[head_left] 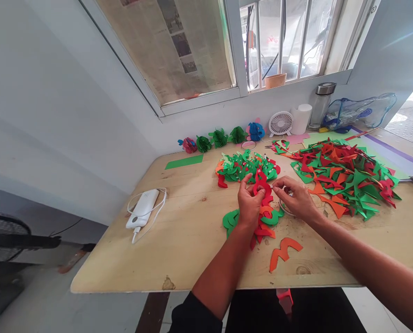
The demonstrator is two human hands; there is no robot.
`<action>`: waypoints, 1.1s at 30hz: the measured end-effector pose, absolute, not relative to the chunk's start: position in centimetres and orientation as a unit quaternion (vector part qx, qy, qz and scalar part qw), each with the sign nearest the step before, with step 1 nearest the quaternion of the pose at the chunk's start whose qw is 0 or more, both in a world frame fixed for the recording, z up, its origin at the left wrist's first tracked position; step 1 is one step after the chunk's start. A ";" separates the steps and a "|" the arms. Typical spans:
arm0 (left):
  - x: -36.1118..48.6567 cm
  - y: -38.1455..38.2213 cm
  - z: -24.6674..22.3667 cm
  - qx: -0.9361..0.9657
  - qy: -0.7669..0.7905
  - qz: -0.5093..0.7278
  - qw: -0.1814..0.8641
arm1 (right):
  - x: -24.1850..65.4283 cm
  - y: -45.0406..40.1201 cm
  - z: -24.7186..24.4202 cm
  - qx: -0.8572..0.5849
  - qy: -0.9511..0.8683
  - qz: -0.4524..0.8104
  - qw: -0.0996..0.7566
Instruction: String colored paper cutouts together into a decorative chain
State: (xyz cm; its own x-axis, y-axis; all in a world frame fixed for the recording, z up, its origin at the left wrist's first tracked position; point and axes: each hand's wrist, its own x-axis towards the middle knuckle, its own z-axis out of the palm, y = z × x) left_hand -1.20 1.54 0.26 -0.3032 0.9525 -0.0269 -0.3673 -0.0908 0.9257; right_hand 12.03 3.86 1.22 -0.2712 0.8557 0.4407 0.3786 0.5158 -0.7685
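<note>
My left hand (250, 203) is closed on a wavy red paper cutout (261, 180), held upright above the table. Close to the cutout's right edge, my right hand (295, 196) pinches its fingertips together; a tiny pale bit shows there, too small to name. Partly hidden under that hand lies a white ring-shaped item (285, 209). Below my left hand are loose red and orange cutouts (262, 226) and green cutouts (230, 221). One orange wavy cutout (285, 252) lies apart, closer to the table's front edge. Just beyond my hands is a heap of mostly green cutouts (239, 166).
A large pile of red, green and orange paper scraps (345, 175) covers the right side. At the left lies a white power bank (143, 209) with its cable. Folded paper figures (218, 137), a small fan (280, 123) and a glass bottle (321, 106) line the wall.
</note>
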 end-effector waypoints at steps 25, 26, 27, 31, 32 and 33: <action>-0.9 1.2 0.6 0.302 0.430 0.667 0.529 | 12.0 4.4 -0.1 -0.407 -0.753 0.269 0.441; -0.9 1.2 0.6 0.302 0.429 0.666 0.530 | 12.0 4.4 0.0 -0.408 -0.754 0.266 0.441; -0.9 1.2 0.5 0.302 0.428 0.666 0.531 | 12.0 4.4 0.0 -0.408 -0.755 0.263 0.440; -0.9 1.3 0.4 0.299 0.427 0.669 0.530 | 12.0 4.4 -0.1 -0.409 -0.757 0.258 0.438; -1.0 1.3 0.3 0.299 0.427 0.670 0.529 | 12.0 4.4 -0.1 -0.409 -0.757 0.257 0.439; -1.0 1.4 0.3 0.298 0.426 0.671 0.528 | 12.0 4.5 -0.1 -0.410 -0.757 0.257 0.439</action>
State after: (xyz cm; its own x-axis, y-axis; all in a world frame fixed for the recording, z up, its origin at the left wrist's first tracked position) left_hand -0.96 1.37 0.30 -0.2643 0.9631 -0.0511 -0.4551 -0.0778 0.8870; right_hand 12.02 4.45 -0.09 -0.2787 0.8461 0.4543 0.3947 0.5322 -0.7490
